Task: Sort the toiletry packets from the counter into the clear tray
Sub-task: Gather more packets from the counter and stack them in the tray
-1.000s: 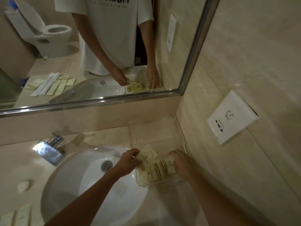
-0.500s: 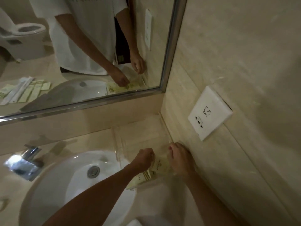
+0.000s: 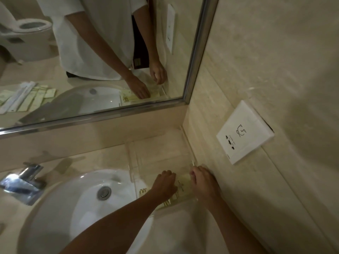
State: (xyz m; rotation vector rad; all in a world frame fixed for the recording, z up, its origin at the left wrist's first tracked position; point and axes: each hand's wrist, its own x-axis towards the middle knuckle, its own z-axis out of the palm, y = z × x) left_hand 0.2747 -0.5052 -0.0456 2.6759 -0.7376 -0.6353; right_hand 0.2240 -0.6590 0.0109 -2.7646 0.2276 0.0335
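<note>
- Your left hand (image 3: 164, 184) now lies flatter on the toiletry packets (image 3: 183, 186), fingers pressing them.
- Your right hand (image 3: 202, 182), just beside, curls over the clear tray (image 3: 156, 153) edge; packets sit between both hands.

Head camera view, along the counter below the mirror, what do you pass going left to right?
Faucet → sink drain → left hand → right hand → wall outlet plate. Both hands are over the pale packets in the clear tray, beside the sink.
</note>
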